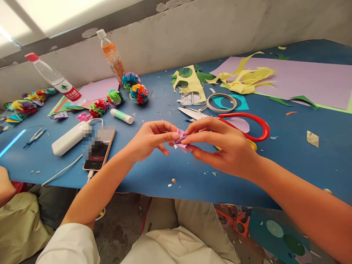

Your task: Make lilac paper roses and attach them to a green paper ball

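A small piece of folded purple paper (181,141) is pinched between both hands above the front part of the blue table. My left hand (154,139) grips its left side with thumb and fingers. From the right, the fingertips of my right hand (220,145) press on the same paper. Just behind my right hand lie scissors (261,126) with red handles, partly hidden by it. A roll of tape (233,104) rests beyond the scissors, over a piece of cyan paper (243,102). A glue stick (121,116) lies behind my left hand.
Several paper flower balls (139,93) sit near an orange drink bottle (112,55) and a water bottle (57,80). On the left are a white power bank (71,137), a phone (99,154) and a compass (34,137). Yellow scraps (244,79) cover purple sheets (310,80). Another person's arm (5,187) shows at left.
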{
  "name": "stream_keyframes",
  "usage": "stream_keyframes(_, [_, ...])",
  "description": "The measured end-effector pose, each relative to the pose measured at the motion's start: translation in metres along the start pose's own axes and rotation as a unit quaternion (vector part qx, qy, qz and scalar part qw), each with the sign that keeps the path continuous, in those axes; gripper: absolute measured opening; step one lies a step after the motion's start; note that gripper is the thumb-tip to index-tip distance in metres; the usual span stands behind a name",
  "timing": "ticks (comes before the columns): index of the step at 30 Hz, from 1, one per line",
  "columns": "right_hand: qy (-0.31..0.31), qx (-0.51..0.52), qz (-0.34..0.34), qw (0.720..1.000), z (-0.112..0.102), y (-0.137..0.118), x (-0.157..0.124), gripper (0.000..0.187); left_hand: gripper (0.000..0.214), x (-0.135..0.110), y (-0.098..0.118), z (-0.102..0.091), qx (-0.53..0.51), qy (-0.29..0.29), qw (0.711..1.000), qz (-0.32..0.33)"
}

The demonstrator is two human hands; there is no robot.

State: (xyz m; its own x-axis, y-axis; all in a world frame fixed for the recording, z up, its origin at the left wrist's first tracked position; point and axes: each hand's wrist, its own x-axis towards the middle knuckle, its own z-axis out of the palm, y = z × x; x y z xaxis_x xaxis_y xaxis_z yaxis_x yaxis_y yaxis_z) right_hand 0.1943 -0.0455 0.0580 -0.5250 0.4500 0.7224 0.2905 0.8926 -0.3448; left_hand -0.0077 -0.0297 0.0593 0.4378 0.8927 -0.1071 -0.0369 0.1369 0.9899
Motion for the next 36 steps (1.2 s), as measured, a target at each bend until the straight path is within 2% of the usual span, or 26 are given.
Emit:
stream_keyframes(2, [0.007,-0.009,0.025,1.000,-0.001,-0.001,0.001,0.009,0.032,-0.001,-0.002,0.002,0.031,0.033,0.996,0.073])
stream_keyframes(4, [0.011,-0.017,0.065,0.998,-0.002,-0.002,0.002,0.008,0.028,-0.002,-0.004,0.003,0.093,0.057,0.978,0.179])
stream_keyframes(7, [0.010,-0.021,0.107,0.994,-0.002,-0.002,0.001,0.008,0.020,-0.005,-0.007,0.004,0.219,0.047,0.922,0.315])
stream_keyframes(10, [0.011,-0.024,0.111,0.994,-0.001,-0.001,0.000,0.006,0.008,-0.007,-0.010,0.005,0.298,0.049,0.878,0.372])
stream_keyframes(13, [0.011,-0.035,0.121,0.992,0.000,-0.001,0.000,0.006,0.006,-0.007,-0.013,0.007,0.313,0.087,0.866,0.380])
stream_keyframes(16, [0.003,-0.048,0.132,0.990,0.001,-0.002,-0.001,0.006,0.006,-0.007,-0.013,0.009,0.306,0.114,0.874,0.360])
stream_keyframes(22, [-0.012,-0.083,0.119,0.989,0.001,0.001,-0.002,0.010,0.013,-0.009,-0.012,0.011,0.320,0.082,0.891,0.311])
stream_keyframes(27, [-0.024,-0.115,0.082,0.990,0.003,0.003,-0.003,0.012,0.011,-0.009,-0.013,0.011,0.324,0.077,0.895,0.298])
stream_keyframes(33, [-0.039,-0.075,0.095,0.992,0.010,0.001,-0.003,0.018,0.007,-0.008,-0.011,0.008,0.334,0.074,0.906,0.249])
stream_keyframes(36, [-0.011,-0.017,0.130,0.991,0.012,0.000,-0.003,0.016,0.008,-0.007,-0.014,0.009,0.333,0.079,0.895,0.286])
